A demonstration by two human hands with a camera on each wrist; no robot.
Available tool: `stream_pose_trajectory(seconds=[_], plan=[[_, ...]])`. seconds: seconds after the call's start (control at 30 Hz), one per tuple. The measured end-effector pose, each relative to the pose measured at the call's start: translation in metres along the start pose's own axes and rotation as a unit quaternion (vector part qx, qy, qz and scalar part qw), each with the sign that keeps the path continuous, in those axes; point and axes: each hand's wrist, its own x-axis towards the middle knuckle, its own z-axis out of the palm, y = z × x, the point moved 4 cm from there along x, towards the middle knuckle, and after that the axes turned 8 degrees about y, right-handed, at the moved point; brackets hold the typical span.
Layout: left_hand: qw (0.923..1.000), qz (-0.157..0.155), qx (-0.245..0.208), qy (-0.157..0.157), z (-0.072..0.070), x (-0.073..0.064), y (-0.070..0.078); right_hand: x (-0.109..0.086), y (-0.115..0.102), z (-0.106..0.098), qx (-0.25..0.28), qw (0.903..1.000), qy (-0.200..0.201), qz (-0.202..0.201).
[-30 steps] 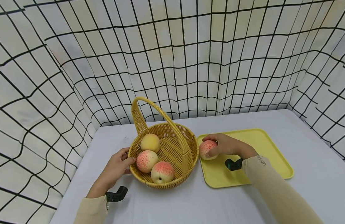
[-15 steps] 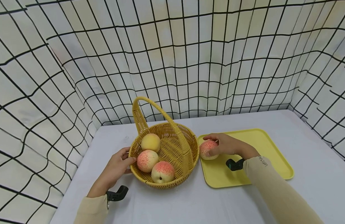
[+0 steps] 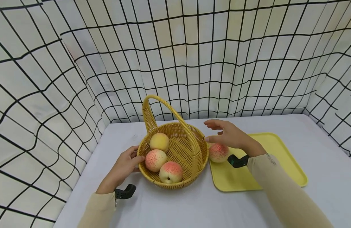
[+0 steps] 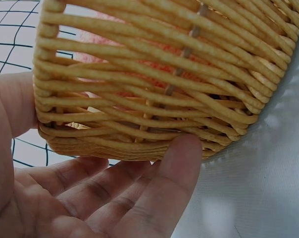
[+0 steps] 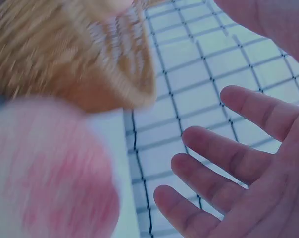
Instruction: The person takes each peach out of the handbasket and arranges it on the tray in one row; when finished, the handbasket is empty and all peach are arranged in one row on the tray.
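Note:
A yellow wicker basket [image 3: 187, 171] with an arched handle stands on the table. Inside it, along the left, lie a yellow peach [image 3: 159, 142], a speckled pink peach [image 3: 156, 160] and a pink-topped peach [image 3: 171, 172]. My left hand [image 3: 125, 167] grips the basket's left side, thumb at the rim and fingers against the outer weave. Another pink peach [image 3: 219, 153] rests at the left end of a yellow tray [image 3: 261, 164], close to the basket. Above and behind that peach, my right hand [image 3: 231, 134] is apart from it, fingers extended and holding nothing.
A white cloth covers the table [image 3: 175, 209]. White walls with a black grid [image 3: 192, 57] rise behind and at both sides. The handle [image 3: 175, 112] arches over the basket's opening.
My right hand has let go of the peach on the tray and lifted up and away from it. The head view has shifted slightly. My left hand keeps its grip on the basket.

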Motion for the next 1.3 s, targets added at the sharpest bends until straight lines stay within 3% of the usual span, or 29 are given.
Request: stream_pose_trajectory(seconds=[0.27, 0.6, 0.73, 0.87, 0.97, 1.03, 1.1, 1.3], plan=[[1.0, -0.002, -0.002, 0.005, 0.0, 0.0, -0.001, 0.026, -0.03, 0.028, 0.09, 0.9919, -0.089, -0.008], [0.9999, 0.0, -0.008, 0.007, 0.001, -0.004, -0.001, 0.049, -0.036, 0.064, 0.121, 0.9739, -0.19, 0.022], [0.9999, -0.005, -0.012, 0.011, 0.001, -0.003, -0.002, 0.054, -0.037, 0.08, 0.154, 0.9592, -0.233, 0.04], [0.9998, -0.007, -0.014, 0.013, 0.001, -0.002, -0.003, 0.056, -0.036, 0.094, 0.183, 0.9402, -0.28, 0.064], [0.9998, -0.005, -0.016, 0.012, 0.001, -0.003, -0.003, 0.057, -0.036, 0.103, 0.211, 0.9207, -0.315, 0.092], [0.9998, -0.005, -0.018, 0.012, 0.001, -0.003, -0.003, 0.057, -0.036, 0.107, 0.213, 0.9146, -0.327, 0.105], [0.9997, -0.004, -0.02, 0.012, 0.002, -0.003, -0.004, 0.057, -0.036, 0.111, 0.203, 0.9127, -0.337, 0.11], [0.9997, -0.003, -0.018, 0.015, 0.001, -0.004, -0.003, 0.057, -0.035, 0.12, 0.137, 0.9186, -0.357, 0.099]])
